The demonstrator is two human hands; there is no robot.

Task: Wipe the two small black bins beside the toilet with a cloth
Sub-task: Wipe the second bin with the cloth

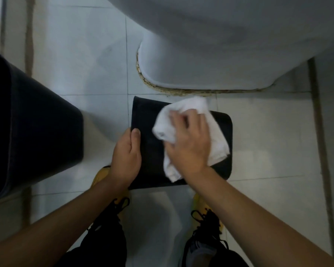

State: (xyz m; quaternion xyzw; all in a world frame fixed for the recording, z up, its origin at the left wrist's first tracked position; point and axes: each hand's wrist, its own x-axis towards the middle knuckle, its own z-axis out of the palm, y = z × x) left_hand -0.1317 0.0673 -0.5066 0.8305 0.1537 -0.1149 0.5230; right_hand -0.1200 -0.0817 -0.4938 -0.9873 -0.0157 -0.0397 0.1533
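Observation:
A small black bin (148,120) stands on the floor just in front of the toilet base, its flat dark top facing me. My left hand (126,157) grips the bin's left edge, thumb on top. My right hand (189,139) presses a crumpled white cloth (216,139) onto the bin's top, fingers curled into the cloth. A second, larger-looking black bin (37,128) stands at the left, close to the camera and partly cut off by the frame edge.
The white toilet (210,45) fills the upper right, with a stained sealant line round its base. The floor is pale tile (85,54). My two feet in yellow-and-black shoes (206,218) stand just behind the bin.

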